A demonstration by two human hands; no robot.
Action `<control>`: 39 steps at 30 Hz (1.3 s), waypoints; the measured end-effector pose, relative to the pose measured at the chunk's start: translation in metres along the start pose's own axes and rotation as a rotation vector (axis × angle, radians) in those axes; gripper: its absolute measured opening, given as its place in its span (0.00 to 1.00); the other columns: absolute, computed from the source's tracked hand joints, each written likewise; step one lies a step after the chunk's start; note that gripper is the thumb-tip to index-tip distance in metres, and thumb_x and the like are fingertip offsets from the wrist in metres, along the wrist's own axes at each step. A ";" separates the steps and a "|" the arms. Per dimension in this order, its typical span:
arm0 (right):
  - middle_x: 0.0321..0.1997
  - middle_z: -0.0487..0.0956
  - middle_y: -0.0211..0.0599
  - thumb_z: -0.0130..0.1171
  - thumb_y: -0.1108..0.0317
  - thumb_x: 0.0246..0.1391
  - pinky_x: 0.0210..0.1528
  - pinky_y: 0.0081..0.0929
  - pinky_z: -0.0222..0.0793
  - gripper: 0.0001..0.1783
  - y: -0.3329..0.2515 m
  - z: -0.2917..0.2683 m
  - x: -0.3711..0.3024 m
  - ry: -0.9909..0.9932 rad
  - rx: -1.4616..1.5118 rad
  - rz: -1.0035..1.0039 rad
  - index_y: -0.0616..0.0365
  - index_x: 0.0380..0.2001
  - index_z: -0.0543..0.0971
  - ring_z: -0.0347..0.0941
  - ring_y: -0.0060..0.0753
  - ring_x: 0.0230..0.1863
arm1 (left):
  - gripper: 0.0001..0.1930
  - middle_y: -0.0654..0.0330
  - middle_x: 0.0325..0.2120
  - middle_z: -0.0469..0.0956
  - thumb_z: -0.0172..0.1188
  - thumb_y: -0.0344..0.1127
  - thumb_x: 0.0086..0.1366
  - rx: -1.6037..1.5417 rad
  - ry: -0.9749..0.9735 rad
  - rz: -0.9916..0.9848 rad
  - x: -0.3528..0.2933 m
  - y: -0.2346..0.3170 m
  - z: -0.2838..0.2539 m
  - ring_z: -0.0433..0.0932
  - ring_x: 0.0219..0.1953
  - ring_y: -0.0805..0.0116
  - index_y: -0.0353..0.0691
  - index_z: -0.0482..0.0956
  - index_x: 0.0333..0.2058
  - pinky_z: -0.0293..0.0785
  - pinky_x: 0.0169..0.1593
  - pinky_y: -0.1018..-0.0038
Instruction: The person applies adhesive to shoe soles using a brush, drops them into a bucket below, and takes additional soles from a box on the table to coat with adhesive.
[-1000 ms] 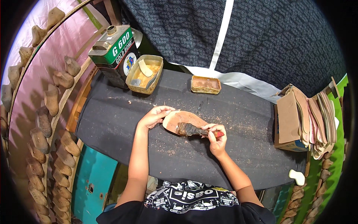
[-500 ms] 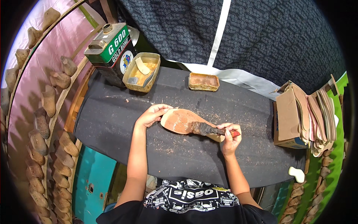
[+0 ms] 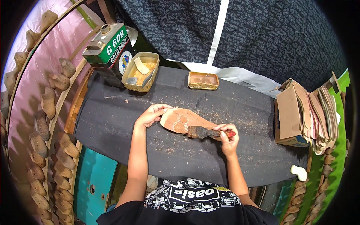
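A tan, sole-shaped shoe piece (image 3: 180, 119) lies across the middle of the dark-covered table, its wide end to the left, with pale shavings or crumbs on its top. My left hand (image 3: 153, 115) grips that wide end between thumb and fingers. In my right hand (image 3: 228, 139) is a brush (image 3: 204, 132) with a red handle tip and a dark, caked body. Its head points left and overlaps the sole's near edge; whether the bristles touch it I cannot tell. The sole's narrow end is partly hidden behind the brush and right hand.
A metal can (image 3: 108, 54) and a tub (image 3: 140, 72) with scraps stand at the back left. Behind the sole sits a small, shallow tin (image 3: 203, 80). A cardboard box (image 3: 290, 112) of soles is at right. Wooden shoe lasts (image 3: 48, 103) line racks. Crumbs litter the tablecloth (image 3: 180, 157).
The brush has swung nearer to me and slightly left, off the sole's middle to its near edge. My left hand keeps its hold on the wide end.
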State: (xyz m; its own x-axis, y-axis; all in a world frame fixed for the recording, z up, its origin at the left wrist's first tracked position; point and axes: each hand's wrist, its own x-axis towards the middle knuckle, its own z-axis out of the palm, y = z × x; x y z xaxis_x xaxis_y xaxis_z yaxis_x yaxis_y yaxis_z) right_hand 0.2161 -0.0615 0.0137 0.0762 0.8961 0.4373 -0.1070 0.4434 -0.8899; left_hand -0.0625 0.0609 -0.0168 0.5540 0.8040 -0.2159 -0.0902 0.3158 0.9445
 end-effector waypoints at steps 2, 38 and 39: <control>0.31 0.71 0.45 0.48 0.74 0.48 0.41 0.28 0.64 0.05 -0.002 -0.011 0.000 0.042 -0.035 -0.011 0.62 0.28 0.64 0.69 0.32 0.35 | 0.12 0.65 0.33 0.73 0.48 0.34 0.58 -0.019 -0.012 0.008 -0.002 -0.003 0.000 0.71 0.34 0.81 0.37 0.70 0.40 0.68 0.32 0.86; 0.32 0.72 0.45 0.48 0.75 0.48 0.30 0.21 0.69 0.04 0.001 -0.002 0.000 0.153 0.027 0.049 0.63 0.28 0.65 0.70 0.26 0.29 | 0.13 0.61 0.34 0.73 0.49 0.34 0.58 -0.065 0.029 0.003 0.001 -0.002 0.004 0.72 0.35 0.77 0.33 0.69 0.40 0.71 0.35 0.82; 0.30 0.72 0.44 0.49 0.74 0.47 0.31 0.22 0.68 0.04 0.003 -0.009 0.002 0.128 -0.066 -0.054 0.63 0.26 0.66 0.70 0.26 0.28 | 0.13 0.61 0.34 0.73 0.49 0.34 0.58 -0.062 0.028 0.005 0.001 -0.003 0.003 0.72 0.35 0.76 0.33 0.69 0.40 0.71 0.36 0.81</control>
State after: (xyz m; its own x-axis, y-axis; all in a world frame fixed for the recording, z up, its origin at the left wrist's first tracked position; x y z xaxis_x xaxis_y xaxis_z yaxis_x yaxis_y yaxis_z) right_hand 0.2244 -0.0588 0.0104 0.2063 0.8592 0.4682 -0.0342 0.4846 -0.8741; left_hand -0.0587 0.0592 -0.0193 0.5298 0.8195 -0.2185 -0.1450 0.3414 0.9287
